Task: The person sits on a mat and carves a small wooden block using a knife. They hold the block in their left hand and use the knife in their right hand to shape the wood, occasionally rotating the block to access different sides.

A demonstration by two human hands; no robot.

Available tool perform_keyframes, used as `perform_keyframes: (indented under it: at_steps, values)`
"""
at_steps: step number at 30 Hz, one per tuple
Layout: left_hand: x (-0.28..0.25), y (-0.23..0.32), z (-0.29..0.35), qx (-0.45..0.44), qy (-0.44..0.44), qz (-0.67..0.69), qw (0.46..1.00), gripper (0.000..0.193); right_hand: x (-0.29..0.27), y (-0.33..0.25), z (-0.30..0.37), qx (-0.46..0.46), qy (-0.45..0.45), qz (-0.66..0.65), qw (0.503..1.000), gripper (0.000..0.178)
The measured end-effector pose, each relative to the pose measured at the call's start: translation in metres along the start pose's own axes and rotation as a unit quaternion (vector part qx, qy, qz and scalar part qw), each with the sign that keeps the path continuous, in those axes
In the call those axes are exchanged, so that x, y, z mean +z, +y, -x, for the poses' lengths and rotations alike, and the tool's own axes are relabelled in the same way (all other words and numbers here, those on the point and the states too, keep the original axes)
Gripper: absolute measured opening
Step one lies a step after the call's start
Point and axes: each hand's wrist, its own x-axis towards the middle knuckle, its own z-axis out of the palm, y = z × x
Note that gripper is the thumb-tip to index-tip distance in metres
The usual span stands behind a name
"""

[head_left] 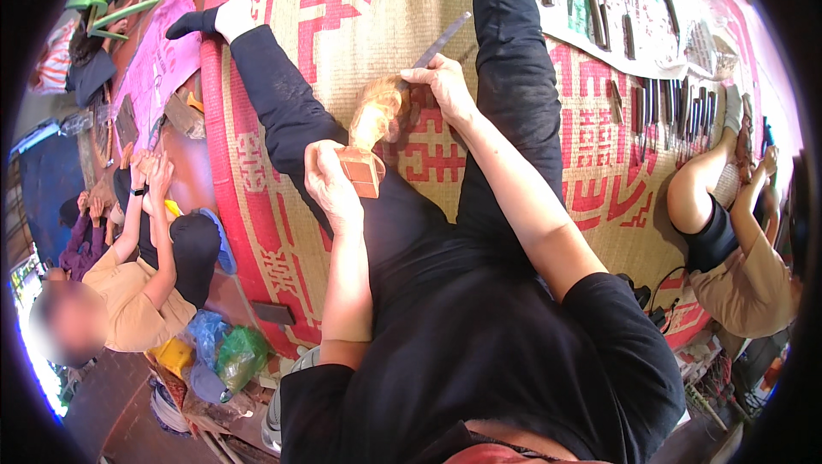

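My left hand (332, 186) is closed round the square base of a small wooden carving (370, 134), held over my lap above the woven mat (360, 19); my right hand (443, 86) grips a long chisel (438, 43), its tip at the carving's top.

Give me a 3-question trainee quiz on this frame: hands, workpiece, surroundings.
1. True or false: the left hand grips the wooden carving at its square base.
2. What does the right hand hold? A) a long flat metal tool B) a hammer C) a brush
3. Fill in: the row of carving tools lies on the woven mat to the person's ____.

Key:
1. True; the fingers wrap the block-shaped lower end.
2. A; its tip meets the upper part of the carving.
3. Right, beside another person's bare leg.
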Motion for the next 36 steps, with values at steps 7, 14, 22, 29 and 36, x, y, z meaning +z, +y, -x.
perform_keyframes:
  at_steps: [7, 14, 22, 29, 36]
  values:
    - [-0.001, -0.001, 0.001, -0.029, 0.016, 0.033, 0.999, 0.024, -0.013, -0.002, -0.009, -0.035, 0.016, -0.009, 0.999, 0.011]
    - [-0.003, -0.004, 0.003, -0.007, 0.010, 0.005, 1.000, 0.024, -0.016, 0.000, -0.014, 0.009, 0.029, 0.005, 1.000, 0.012]
    - [-0.003, -0.004, 0.003, -0.008, 0.018, -0.002, 1.000, 0.023, -0.003, -0.003, 0.000, -0.018, -0.056, 0.043, 0.997, 0.014]
    - [-0.001, -0.004, 0.002, -0.005, 0.016, 0.007, 1.000, 0.024, -0.016, -0.005, -0.013, -0.005, 0.067, -0.070, 0.995, 0.009]
    - [-0.002, -0.001, 0.007, 0.002, 0.000, -0.003, 1.000, 0.024, 0.000, -0.008, -0.004, -0.025, -0.046, 0.038, 0.998, 0.011]
